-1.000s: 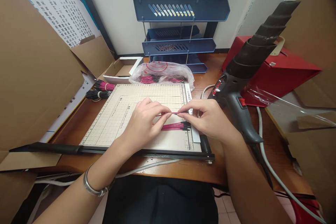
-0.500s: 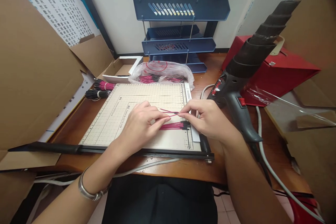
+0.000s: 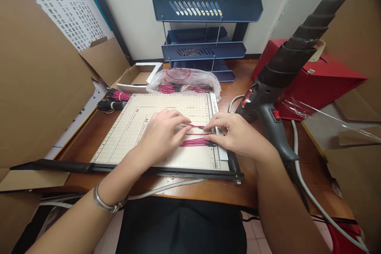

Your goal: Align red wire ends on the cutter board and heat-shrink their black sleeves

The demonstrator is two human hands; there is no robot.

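A magenta wire (image 3: 195, 126) with a black end lies across the cream board of a paper trimmer (image 3: 119, 143). My left hand (image 3: 163, 133) has its thumb and index finger closed about this wire's left part. At its black end is the index fingertip of my right hand (image 3: 233, 133), whose thumb is spread apart, lower down. Between them a second magenta wire (image 3: 196, 134) lies on the board. Just below is a bundle of similar wires (image 3: 193, 142) with black ends towards the right; my left fingers hide part of it.
Black and magenta wire bundles (image 3: 111, 105) lie left of the board. Behind it are a plastic bag of wires (image 3: 183, 81), an open carton (image 3: 138, 75) and a blue tray rack (image 3: 205, 49). A heat gun (image 3: 272, 83) stands at right, before a red box (image 3: 330, 71).
My hands have let one magenta wire down onto the board, above the bundle. My left fingers have moved up to the upper wire, and my right thumb and index finger have parted.
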